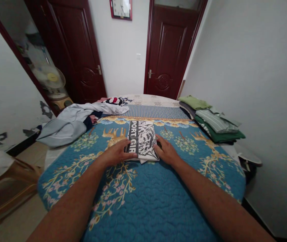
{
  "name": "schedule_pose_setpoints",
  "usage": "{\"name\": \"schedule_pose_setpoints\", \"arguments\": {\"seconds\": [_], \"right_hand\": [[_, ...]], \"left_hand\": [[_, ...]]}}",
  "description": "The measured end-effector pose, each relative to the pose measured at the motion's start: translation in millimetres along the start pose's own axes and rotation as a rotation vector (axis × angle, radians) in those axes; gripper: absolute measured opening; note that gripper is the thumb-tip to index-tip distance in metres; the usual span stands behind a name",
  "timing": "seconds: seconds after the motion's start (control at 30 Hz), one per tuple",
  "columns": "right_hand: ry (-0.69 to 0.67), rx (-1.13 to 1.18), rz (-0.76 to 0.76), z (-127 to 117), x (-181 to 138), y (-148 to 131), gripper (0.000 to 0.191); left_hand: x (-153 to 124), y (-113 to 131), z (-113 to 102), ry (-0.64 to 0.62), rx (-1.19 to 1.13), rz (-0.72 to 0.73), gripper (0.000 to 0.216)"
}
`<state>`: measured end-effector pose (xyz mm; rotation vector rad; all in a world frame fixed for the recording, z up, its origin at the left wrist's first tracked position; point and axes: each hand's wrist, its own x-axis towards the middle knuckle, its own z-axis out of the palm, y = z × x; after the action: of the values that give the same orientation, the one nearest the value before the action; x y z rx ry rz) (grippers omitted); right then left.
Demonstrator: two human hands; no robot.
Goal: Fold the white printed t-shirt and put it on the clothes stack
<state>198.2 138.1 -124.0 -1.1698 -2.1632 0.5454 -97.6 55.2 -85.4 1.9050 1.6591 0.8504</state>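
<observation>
A folded white T-shirt with a black-and-white animal print and large block letters lies on the blue patterned quilt in the middle of the table. My left hand grips its left edge, thumb on top and the other fingers at the side, partly hidden. On the opposite edge, my right hand holds the shirt in the same way, its thumb resting on the print. A small white corner of cloth pokes out below the near edge.
Loose, crumpled clothes lie at the table's left. Folded clothes are stacked at the right. A stool stands left of the table, a fan beyond it. Two dark red doors are at the back.
</observation>
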Motion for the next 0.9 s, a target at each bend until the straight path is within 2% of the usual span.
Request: {"name": "schedule_pose_setpoints", "arguments": {"seconds": [0.13,0.23,0.3,0.43,0.53,0.63,0.73,0.83,0.9], "right_hand": [[0.074,0.196,0.168,7.1,11.3,-5.9,0.072],[0.118,0.396,0.327,17.4,20.5,-10.2,0.074],[0.116,0.593,0.428,23.1,26.5,-14.4,0.062],[-0.037,1.096,0.599,28.0,41.8,-28.0,0.025],[-0.077,1.223,0.706,29.8,55.1,-38.2,0.012],[0.005,1.223,0.684,30.9,64.3,-44.1,0.012],[0.055,1.196,0.557,22.8,66.5,-48.3,0.014],[0.032,1.045,0.405,-1.0,62.8,-55.3,0.016],[0.024,0.827,0.264,-22.4,57.1,-63.2,0.015]], "left_hand": [[3.7,7.8,4.4,0.164,-0.055,-0.032,0.060],[7.3,10.6,11.8,0.166,-0.024,-0.003,0.061],[11.2,10.5,16.2,0.150,-0.007,0.011,0.061],[22.6,8.8,19.9,0.193,-0.067,-0.019,0.060],[32.4,8.3,16.9,0.229,-0.143,-0.086,0.066],[41.0,11.8,12.2,0.214,-0.163,-0.159,0.077],[45.7,25.3,12.0,0.165,-0.220,-0.211,0.086],[47.7,51.2,18.1,0.089,-0.484,-0.222,0.088],[49.2,72.3,23.4,0.029,-0.736,-0.241,0.089]]}}
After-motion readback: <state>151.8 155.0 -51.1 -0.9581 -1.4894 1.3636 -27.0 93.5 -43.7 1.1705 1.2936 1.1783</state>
